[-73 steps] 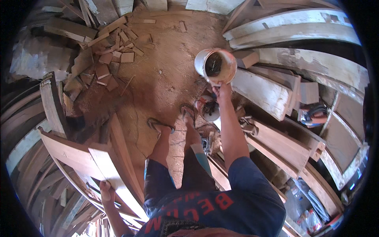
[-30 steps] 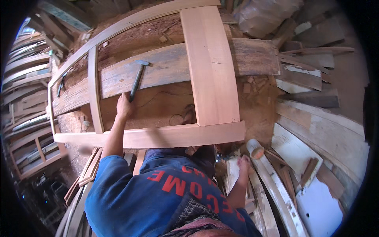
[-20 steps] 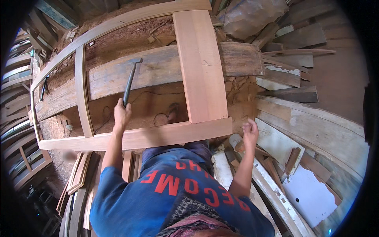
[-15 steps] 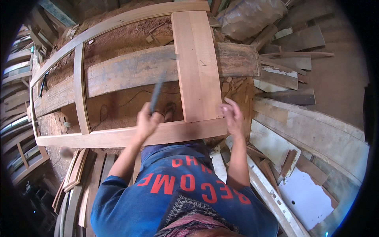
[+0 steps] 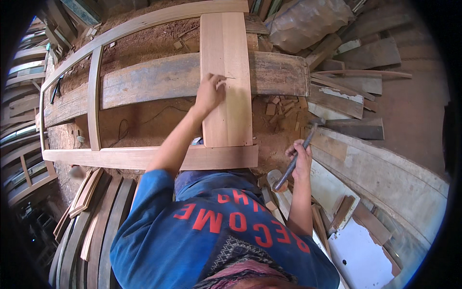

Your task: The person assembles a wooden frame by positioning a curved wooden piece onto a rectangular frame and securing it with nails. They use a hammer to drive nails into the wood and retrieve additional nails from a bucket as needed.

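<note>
My left hand (image 5: 210,95) is over the wide pale wooden panel (image 5: 227,115), by its left edge. Its fingers are bent and drawn together; whatever they may pinch is too small to make out. A short dark mark shows on the panel beside the fingertips. Off the panel's right side, my right hand (image 5: 301,161) is closed around the handle of a hammer (image 5: 291,167), which slants with its head up and to the right. The panel spans a long wooden frame (image 5: 120,158) with a crosspiece (image 5: 94,106) farther left.
Beneath the frame lies a worn, weathered plank (image 5: 154,79) over brown ground with wood scraps (image 5: 284,104). Boards (image 5: 380,159) lean and lie along the right. More planks (image 5: 103,221) are stacked at lower left. A wrapped bundle (image 5: 310,21) sits at the far right.
The hammer has passed from my left hand to my right, which has moved down and right. My left hand has risen to the panel. The frame appears shifted slightly left in view.
</note>
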The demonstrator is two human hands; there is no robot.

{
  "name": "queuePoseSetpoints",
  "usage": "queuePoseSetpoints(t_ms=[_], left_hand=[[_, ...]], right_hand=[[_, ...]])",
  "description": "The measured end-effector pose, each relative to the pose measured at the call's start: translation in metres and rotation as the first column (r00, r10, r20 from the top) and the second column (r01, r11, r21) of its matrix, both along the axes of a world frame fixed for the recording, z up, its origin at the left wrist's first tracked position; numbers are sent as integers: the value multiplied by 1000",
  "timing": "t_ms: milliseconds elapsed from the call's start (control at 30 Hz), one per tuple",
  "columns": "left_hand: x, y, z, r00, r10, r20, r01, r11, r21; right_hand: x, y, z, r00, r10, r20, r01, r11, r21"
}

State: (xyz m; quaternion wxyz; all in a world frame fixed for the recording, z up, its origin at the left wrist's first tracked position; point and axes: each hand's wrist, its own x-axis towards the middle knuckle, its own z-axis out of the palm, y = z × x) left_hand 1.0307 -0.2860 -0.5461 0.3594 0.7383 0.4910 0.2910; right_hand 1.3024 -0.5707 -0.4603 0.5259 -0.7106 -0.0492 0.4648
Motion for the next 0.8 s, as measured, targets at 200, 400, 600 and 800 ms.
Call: queuePoseSetpoints(t_ms=[200,400,600,800], left_hand=[[23,44,-36,955,-159,-249,178,982,59],[17,48,-44,884,-237,-403,310,942,126],[-13,57,-18,987,37,156,42,879,-475],[-30,136,4,912,298,283,-127,859,-496]], right_hand=[[15,-17,-14,992,-108,-62,110,993,44],[2,-5,-16,981,-129,-144,134,990,32],[-5,32,-18,991,-93,-94,95,995,17],[-13,91,-30,997,69,25,-69,998,14]])
